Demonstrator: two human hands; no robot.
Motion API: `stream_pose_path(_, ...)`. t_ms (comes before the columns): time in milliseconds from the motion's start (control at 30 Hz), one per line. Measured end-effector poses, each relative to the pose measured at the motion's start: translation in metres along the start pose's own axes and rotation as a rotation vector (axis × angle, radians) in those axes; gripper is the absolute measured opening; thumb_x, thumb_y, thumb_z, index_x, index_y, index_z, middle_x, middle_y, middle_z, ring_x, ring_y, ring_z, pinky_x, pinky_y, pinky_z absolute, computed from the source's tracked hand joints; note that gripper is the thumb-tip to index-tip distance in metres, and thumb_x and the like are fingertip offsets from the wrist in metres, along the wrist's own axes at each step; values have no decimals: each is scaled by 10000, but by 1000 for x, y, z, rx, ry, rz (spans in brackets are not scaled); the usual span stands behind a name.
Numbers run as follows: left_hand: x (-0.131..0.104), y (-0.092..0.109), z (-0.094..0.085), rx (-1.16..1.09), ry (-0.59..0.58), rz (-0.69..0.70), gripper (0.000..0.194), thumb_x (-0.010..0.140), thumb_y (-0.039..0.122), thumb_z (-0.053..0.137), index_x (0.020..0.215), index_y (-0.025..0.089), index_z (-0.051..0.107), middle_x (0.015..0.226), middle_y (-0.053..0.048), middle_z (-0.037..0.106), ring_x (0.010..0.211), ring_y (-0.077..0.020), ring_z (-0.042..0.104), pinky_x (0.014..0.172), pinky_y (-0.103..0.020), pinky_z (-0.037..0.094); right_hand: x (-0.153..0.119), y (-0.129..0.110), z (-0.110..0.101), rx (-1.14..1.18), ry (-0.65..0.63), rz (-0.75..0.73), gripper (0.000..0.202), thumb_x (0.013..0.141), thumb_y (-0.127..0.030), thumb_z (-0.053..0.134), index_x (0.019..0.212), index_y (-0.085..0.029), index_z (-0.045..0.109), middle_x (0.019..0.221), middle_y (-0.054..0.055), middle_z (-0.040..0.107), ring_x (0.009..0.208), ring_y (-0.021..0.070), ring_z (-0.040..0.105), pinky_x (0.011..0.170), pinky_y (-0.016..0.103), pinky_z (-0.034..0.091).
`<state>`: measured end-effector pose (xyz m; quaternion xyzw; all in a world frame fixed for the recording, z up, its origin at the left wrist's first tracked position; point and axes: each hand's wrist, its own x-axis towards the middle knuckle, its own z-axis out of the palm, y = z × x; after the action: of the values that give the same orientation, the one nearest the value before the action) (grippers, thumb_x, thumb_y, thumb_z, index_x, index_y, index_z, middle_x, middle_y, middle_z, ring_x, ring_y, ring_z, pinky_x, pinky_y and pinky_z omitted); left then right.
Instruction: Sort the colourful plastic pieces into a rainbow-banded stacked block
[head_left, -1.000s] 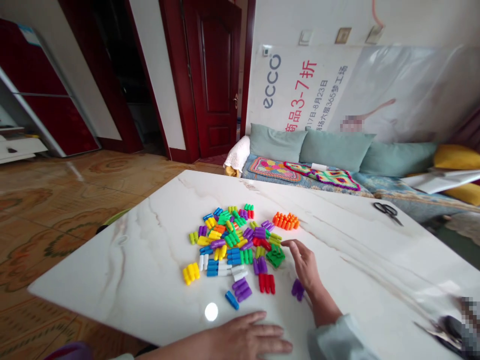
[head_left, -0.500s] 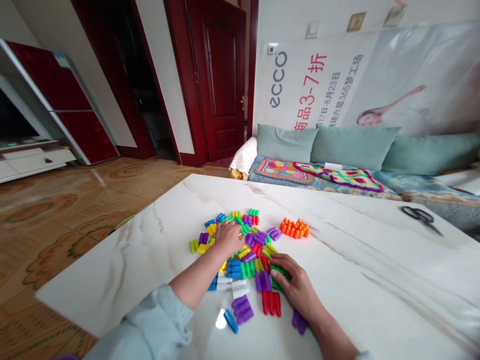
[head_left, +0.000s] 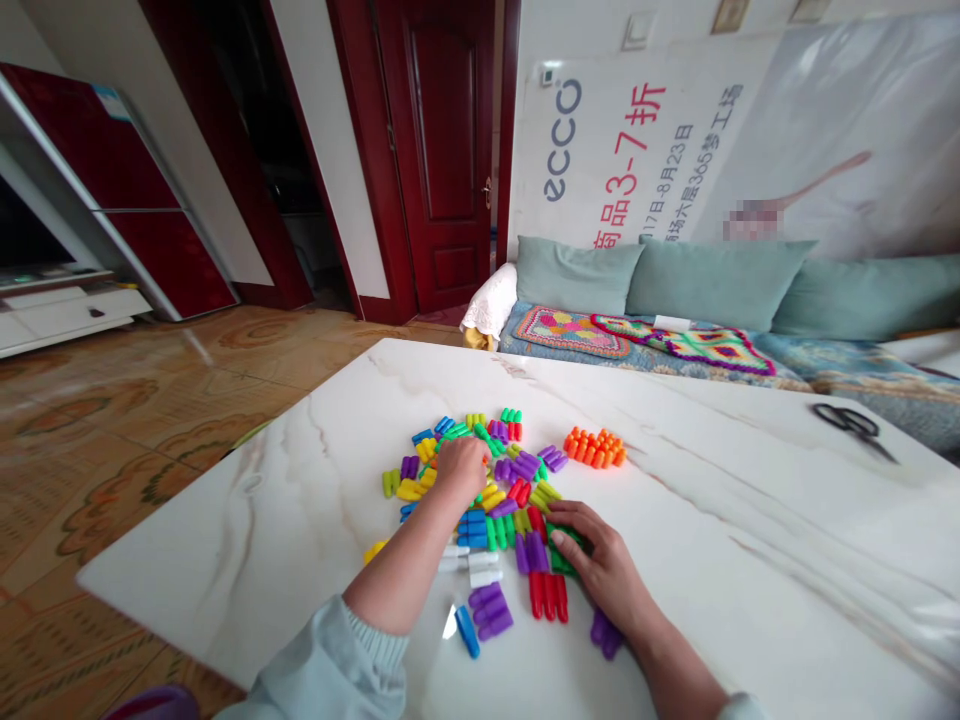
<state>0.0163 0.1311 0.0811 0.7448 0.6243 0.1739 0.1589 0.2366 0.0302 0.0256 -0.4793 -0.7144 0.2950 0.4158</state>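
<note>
Bright plastic pieces in joined rows lie spread on the white marbled table (head_left: pixel 300 520). My left hand (head_left: pixel 463 468) is over the upper part of the spread with its fingers curled together; a bit of orange shows at the fingertips. My right hand (head_left: pixel 596 550) rests at the right side, fingers stretched over green pieces (head_left: pixel 562 560), partly covering them. Near it are red pieces (head_left: pixel 549 597) and purple pieces (head_left: pixel 606 634). Closer to me lie a purple group (head_left: pixel 490 611) and a blue piece (head_left: pixel 466 632). An orange cluster (head_left: pixel 595 448) stands apart at the right.
Black scissors (head_left: pixel 851 422) lie near the table's right edge. Beyond the table is a sofa with green cushions (head_left: pixel 712 285) and crocheted covers (head_left: pixel 574 332). A red door (head_left: pixel 446 150) and a red fridge (head_left: pixel 150 210) are farther back.
My left hand has closed its fingers over the pieces, shifting slightly. My right hand has stayed over the green pieces. The view has shifted slightly.
</note>
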Motion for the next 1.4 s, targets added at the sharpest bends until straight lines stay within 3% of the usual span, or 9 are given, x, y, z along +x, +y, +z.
stream_pose_path(133,-4,19,-3,-311,25,90,177,808,158,637,973,170,698,997,-75,715,958,-207,658,898,-333,504,-2,1,-1,52,157,59,233,881,-422,567,971,-246,691,1073,74,667,1044,246,615,929,398,500)
stream_pose_path(300,-26,62,23,-1377,-168,-74,378,668,328,816,915,113,627,870,-83,711,807,-190,694,732,-284,557,-3,2,-4,312,364,139,436,798,-408,682,1185,-234,585,1111,85,663,942,222,637,853,391,530)
stream_pose_path(500,-53,89,65,-1577,-164,-188,447,591,373,851,867,134,592,811,-40,682,747,-156,674,724,-269,551,-3,-2,-7,590,428,184,293,738,-330,758,987,-216,655,942,38,692,867,185,634,805,329,526)
stream_pose_path(600,-58,89,77,-1462,-101,-115,318,704,329,758,887,155,565,849,-48,673,775,-172,668,734,-298,544,-2,-2,-9,598,407,200,246,738,-336,754,927,-206,664,859,26,690,786,168,626,747,311,525)
stream_pose_path(667,-60,86,79,-1203,0,15,220,768,253,675,943,171,572,904,-57,661,825,-186,652,752,-320,532,-1,1,-14,542,430,187,240,767,-360,720,938,-204,655,822,22,682,721,154,611,687,296,520)
stream_pose_path(767,-67,80,78,-691,135,300,292,797,180,620,1084,212,579,1038,-64,624,999,-225,583,886,-390,477,3,12,-29,298,562,144,241,821,-388,641,978,-205,634,884,41,685,734,157,606,649,283,503)
stream_pose_path(900,-75,72,78,-254,95,501,260,766,311,703,1002,235,622,1074,-61,587,1079,-279,498,961,-456,401,9,39,-51,-116,697,169,243,837,-388,551,932,-194,663,947,71,678,772,173,607,651,285,485)
stream_pose_path(1100,-76,68,83,-150,95,454,242,778,340,675,982,226,614,1094,-60,547,1102,-271,459,968,-429,386,27,70,-54,-362,700,233,318,777,-319,458,952,-156,668,879,89,678,719,188,598,702,328,470)
stream_pose_path(1400,-76,67,84,-159,105,455,238,775,330,665,979,222,607,1099,-65,535,1115,-271,445,977,-430,381,47,73,-52,-393,673,234,353,758,-308,429,1011,-167,631,952,90,679,725,188,605,687,328,464)
